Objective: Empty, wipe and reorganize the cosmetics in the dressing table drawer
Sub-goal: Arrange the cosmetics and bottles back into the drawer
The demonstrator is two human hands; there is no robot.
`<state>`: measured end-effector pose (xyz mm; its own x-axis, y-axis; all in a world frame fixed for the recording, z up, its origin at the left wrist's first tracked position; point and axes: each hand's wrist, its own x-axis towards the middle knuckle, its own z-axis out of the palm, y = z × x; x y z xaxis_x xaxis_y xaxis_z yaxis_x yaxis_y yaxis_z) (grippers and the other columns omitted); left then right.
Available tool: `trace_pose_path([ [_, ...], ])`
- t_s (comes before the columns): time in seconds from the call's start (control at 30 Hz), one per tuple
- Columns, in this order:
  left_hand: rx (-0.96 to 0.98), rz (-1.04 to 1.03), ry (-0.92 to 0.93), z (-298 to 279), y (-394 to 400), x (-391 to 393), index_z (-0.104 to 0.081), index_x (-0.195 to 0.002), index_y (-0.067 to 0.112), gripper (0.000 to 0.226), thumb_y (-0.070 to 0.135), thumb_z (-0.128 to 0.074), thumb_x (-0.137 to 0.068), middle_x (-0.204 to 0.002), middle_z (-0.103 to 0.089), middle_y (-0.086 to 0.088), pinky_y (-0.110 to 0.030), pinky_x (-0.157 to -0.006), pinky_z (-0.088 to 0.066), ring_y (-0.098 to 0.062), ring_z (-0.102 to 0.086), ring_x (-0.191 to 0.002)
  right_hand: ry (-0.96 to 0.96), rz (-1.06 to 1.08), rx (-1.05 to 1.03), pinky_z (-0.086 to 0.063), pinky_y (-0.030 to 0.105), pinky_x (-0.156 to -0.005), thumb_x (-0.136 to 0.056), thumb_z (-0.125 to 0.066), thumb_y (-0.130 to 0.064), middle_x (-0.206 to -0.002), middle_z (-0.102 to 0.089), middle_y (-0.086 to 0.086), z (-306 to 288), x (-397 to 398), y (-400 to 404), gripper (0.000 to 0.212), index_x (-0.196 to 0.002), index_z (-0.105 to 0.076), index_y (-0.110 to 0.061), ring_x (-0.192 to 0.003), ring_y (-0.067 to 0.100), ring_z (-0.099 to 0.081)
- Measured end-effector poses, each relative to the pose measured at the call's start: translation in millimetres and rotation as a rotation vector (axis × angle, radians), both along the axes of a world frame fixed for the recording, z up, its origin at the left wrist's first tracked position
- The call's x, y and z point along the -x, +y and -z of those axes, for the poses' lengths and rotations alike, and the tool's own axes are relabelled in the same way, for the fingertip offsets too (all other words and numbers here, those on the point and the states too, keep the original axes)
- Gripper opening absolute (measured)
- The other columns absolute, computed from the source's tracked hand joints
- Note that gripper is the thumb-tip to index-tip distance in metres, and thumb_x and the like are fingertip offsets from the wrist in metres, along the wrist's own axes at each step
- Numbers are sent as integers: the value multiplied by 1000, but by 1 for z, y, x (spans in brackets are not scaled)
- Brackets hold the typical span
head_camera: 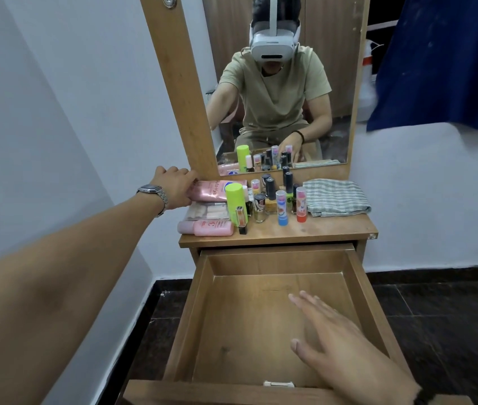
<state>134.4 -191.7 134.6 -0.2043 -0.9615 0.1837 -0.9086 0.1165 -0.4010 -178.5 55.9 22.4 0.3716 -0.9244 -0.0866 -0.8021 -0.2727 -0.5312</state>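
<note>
drawer [275,320] pulled fully out, nothing inside, bare wood bottom. we see the cosmetics all up on the tabletop [319,228] in front of the mirror [284,83]: pink tube [220,190] at back left, second pink bottle [211,228] lying at the front edge, green-capped bottle [235,204], nail polish bottles, blue-based stick [281,208], red-based stick [301,204]. folded striped cloth [335,197] on the right of the tabletop. left hand [174,187] has its grip closing on the pink tube's end, fingers curled at it. right hand [340,331] hovers over the drawer, fingers spread, holding nothing.
</note>
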Motion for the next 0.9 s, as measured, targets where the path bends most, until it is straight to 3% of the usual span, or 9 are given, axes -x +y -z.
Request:
trace_pose_path([
  [0.23, 61, -44, 30, -5, 17, -45, -50, -126, 26, 53, 39, -65, -76, -121, -54, 1, -38, -87, -35, -24, -48, -109, -32, -2, -48, -7, 25, -120, -98, -44, -43, -161, -5, -13, -2, 1, 1, 66, -153, -10, -34, -147, 0, -2],
  [0.4, 103, -132, 198, -15, 61, -94, -51, -125, 26, 56, 40, -70, -74, -121, -54, 1, -40, -90, -37, -27, -49, -111, -60, 17, -51, -16, 31, -121, -96, -46, -40, -160, -15, -13, -3, 2, 4, 63, -152, -18, -32, -146, 1, -14],
  [0.47, 152, -122, 334, -16, 88, -110, -53, -121, 24, 57, 41, -74, -71, -119, -57, -1, -41, -87, -42, -30, -52, -108, -59, 24, -50, -23, 33, -119, -97, -47, -38, -158, -24, -9, -8, 1, 6, 62, -152, -19, -31, -143, 5, -26],
  [0.57, 192, -31, 472, -13, 134, -100, -54, -114, 23, 56, 47, -75, -67, -112, -60, -1, -40, -79, -47, -27, -58, -97, -99, 49, -63, -44, 29, -103, -96, -49, -36, -147, -44, -4, -19, 0, 11, 68, -153, -11, -33, -119, 10, -55],
  [0.67, 186, 102, 546, -2, 178, -53, -55, -109, 21, 63, 58, -64, -58, -106, -61, 0, -36, -75, -48, -23, -59, -89, -268, 52, -86, -44, 25, -103, -93, -56, -38, -145, -44, -13, -26, -2, 13, 74, -151, -9, -40, -118, 3, -53],
  [0.8, 96, 232, 685, 26, 220, 32, -52, -109, 21, 65, 58, -64, -57, -103, -59, 0, -37, -75, -50, -22, -57, -89, -691, 43, -213, -53, 35, -95, -72, -75, -54, -133, -50, -25, -37, -7, 23, 92, -144, -17, -52, -108, 2, -63],
  [0.87, 69, 288, 632, 40, 238, 74, -49, -110, 25, 60, 56, -66, -61, -105, -57, 4, -37, -73, -48, -20, -56, -91, -925, 54, -295, -55, 39, -92, -70, -82, -44, -133, -54, -18, -44, -17, 30, 86, -141, -33, -41, -114, 2, -60],
  [0.9, 69, 317, 598, 45, 246, 93, -47, -110, 27, 57, 56, -63, -63, -105, -55, 6, -36, -72, -47, -18, -54, -91, -1011, 82, -306, -55, 41, -92, -75, -81, -36, -131, -58, -13, -47, -21, 33, 73, -137, -43, -34, -116, 4, -60],
])
